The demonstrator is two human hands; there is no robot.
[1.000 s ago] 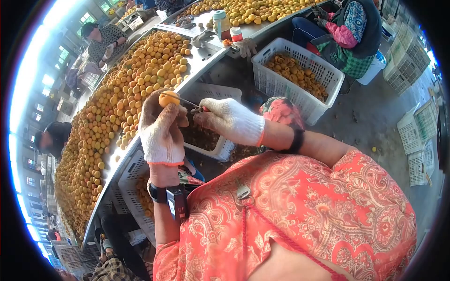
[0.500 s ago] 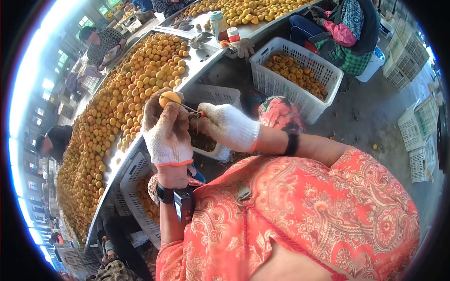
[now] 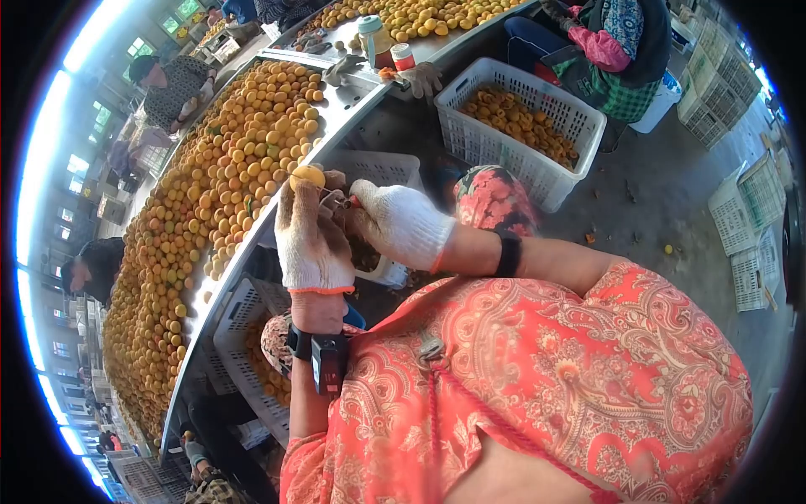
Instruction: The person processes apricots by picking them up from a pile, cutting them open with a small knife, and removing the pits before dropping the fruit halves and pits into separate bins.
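An orange apricot-like fruit (image 3: 307, 177) is held in the fingertips of my left hand (image 3: 309, 235), which wears a stained white glove. Close beside it, my gloved right hand (image 3: 399, 223) grips a small tool (image 3: 353, 202) by its reddish handle; the tool's far end is hidden among the fingers. Both hands are over the edge of a metal table (image 3: 315, 155) heaped with the same fruit (image 3: 243, 160). Under my hands, partly hidden, stands a pale crate (image 3: 390, 170).
A white crate (image 3: 520, 172) of opened fruit stands at upper right, near a seated person (image 3: 604, 50). Another crate (image 3: 243, 323) is below the table edge. A flask (image 3: 374, 42), a red-and-white jar (image 3: 403, 57) and gloves (image 3: 422, 80) lie ahead. More people work at left.
My left hand has turned and shifted slightly right, with the fruit now at its fingertips. The long thin tool part seen across the fruit earlier is no longer against it. The view has shifted a little.
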